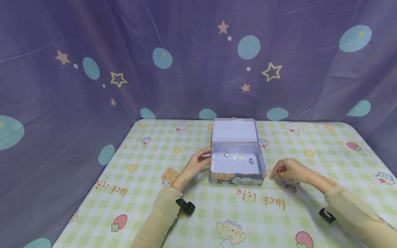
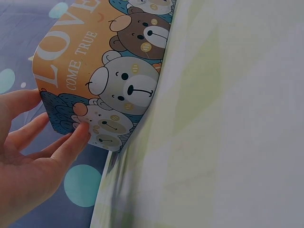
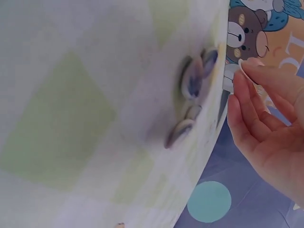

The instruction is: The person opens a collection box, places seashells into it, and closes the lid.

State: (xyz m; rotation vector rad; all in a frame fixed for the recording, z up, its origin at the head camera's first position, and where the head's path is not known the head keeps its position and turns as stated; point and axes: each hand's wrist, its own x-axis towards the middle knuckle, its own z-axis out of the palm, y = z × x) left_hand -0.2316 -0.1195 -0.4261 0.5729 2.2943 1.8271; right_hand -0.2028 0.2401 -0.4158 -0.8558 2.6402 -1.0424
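A hinged tin box with cartoon bears and the words "LOVE COME TRUE" stands on the table, its lid raised at the back. Several small shells lie spread over its pale floor. My left hand rests extended fingertips against the left side of the box. To the right of the box, my right hand pinches a small pale shell between thumb and fingers, only its thin edge showing. Below that hand, a few dark-and-white shells lie together on the cloth.
A green-and-white checked tablecloth with printed fruit and animals covers the table. Behind it and at the left hangs a purple curtain with stars and teal dots. Dark wrist straps sit over both sleeves.
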